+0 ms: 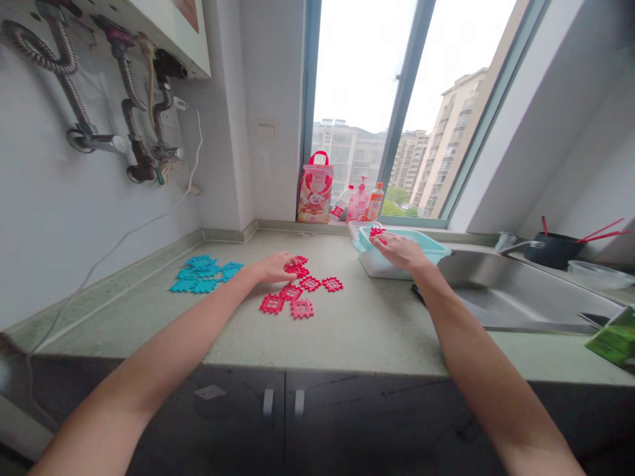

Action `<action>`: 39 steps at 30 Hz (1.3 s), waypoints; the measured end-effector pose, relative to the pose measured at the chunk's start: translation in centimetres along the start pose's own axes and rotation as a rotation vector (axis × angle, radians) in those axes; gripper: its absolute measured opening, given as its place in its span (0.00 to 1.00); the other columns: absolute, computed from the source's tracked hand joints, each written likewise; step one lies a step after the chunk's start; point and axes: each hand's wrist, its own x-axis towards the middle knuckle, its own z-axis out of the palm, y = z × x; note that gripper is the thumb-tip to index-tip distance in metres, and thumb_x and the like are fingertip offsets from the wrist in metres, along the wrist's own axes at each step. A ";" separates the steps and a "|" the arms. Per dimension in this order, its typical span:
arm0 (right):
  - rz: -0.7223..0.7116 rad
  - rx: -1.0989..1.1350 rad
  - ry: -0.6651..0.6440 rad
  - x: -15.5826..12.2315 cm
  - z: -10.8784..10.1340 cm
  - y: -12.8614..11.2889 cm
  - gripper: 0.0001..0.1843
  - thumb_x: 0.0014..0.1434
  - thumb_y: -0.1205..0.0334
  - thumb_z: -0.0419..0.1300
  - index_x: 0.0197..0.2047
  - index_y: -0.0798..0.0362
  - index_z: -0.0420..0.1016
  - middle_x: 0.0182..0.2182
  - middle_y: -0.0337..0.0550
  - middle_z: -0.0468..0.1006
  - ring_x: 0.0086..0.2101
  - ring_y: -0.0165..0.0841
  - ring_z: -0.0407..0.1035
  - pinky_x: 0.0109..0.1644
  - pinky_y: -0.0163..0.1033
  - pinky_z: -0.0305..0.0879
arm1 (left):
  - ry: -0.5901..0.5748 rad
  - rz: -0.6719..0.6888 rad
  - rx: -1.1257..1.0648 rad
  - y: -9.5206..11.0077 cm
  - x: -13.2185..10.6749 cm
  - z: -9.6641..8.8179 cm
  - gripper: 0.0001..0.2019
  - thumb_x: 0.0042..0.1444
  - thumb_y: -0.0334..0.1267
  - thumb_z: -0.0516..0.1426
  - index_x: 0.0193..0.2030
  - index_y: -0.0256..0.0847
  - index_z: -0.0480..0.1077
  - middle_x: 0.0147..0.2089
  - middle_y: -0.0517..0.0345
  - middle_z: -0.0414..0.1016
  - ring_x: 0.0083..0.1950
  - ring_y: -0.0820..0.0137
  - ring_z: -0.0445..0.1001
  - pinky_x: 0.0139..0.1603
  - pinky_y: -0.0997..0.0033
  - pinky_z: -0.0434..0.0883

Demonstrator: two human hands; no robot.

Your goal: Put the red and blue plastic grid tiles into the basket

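counter (357, 330): seven red tiles (290, 292); left fingers (286, 263) press one; right fingers (380, 242) pinch another (377, 232)

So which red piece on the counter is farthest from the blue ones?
The flat red piece at the right end; the others lie left of it.

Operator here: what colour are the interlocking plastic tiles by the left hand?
Red, a slightly pinkish red, on the interlocking plastic tiles by the left hand; the head view shows it best.
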 end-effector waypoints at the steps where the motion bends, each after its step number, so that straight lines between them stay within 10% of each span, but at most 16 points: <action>1: -0.006 -0.002 0.028 -0.1 -0.1 -0.1 0.35 0.73 0.35 0.39 0.63 0.43 0.77 0.65 0.49 0.75 0.60 0.50 0.71 0.61 0.55 0.65 | 0.000 -0.004 -0.003 0.1 0.0 -0.1 0.23 0.59 0.48 0.61 0.58 0.39 0.75 0.60 0.47 0.75 0.58 0.59 0.76 0.62 0.65 0.71; 11: -0.041 -0.047 0.028 -0.3 0.2 -0.2 0.35 0.73 0.34 0.41 0.53 0.45 0.84 0.51 0.53 0.84 0.50 0.52 0.77 0.54 0.57 0.68 | 0.006 0.054 -0.025 -0.1 -0.1 -0.2 0.26 0.63 0.49 0.59 0.66 0.45 0.74 0.62 0.49 0.75 0.60 0.60 0.75 0.65 0.67 0.68; 17: -0.347 0.059 0.471 -0.9 0.6 -3.5 0.19 0.70 0.55 0.56 0.57 0.50 0.81 0.62 0.51 0.77 0.61 0.50 0.68 0.66 0.57 0.62 | 0.083 0.058 0.040 0.3 -0.2 -0.4 0.24 0.59 0.52 0.62 0.59 0.45 0.80 0.52 0.49 0.78 0.54 0.59 0.76 0.60 0.66 0.70; 22: -0.714 0.322 0.080 -2.0 3.1 -7.6 0.21 0.62 0.63 0.63 0.59 0.45 0.81 0.56 0.44 0.82 0.56 0.42 0.75 0.64 0.49 0.67 | 0.200 0.060 0.040 0.0 -0.3 -1.1 0.23 0.57 0.51 0.63 0.54 0.42 0.80 0.51 0.50 0.79 0.54 0.58 0.76 0.60 0.63 0.71; 27: -0.601 0.422 -0.325 -2.0 5.7 -7.9 0.21 0.58 0.61 0.67 0.55 0.44 0.84 0.50 0.40 0.86 0.47 0.39 0.79 0.53 0.40 0.72 | 0.292 -0.063 0.045 -0.9 -0.1 -1.4 0.25 0.56 0.53 0.63 0.57 0.42 0.78 0.55 0.50 0.79 0.57 0.58 0.76 0.62 0.63 0.71; 39: -0.432 0.334 0.040 -3.8 6.5 -13.4 0.16 0.68 0.45 0.62 0.48 0.47 0.81 0.43 0.44 0.86 0.41 0.38 0.80 0.45 0.39 0.70 | 0.082 -0.171 0.022 -1.4 0.0 -1.0 0.23 0.51 0.53 0.65 0.52 0.46 0.81 0.50 0.55 0.85 0.45 0.64 0.81 0.46 0.72 0.73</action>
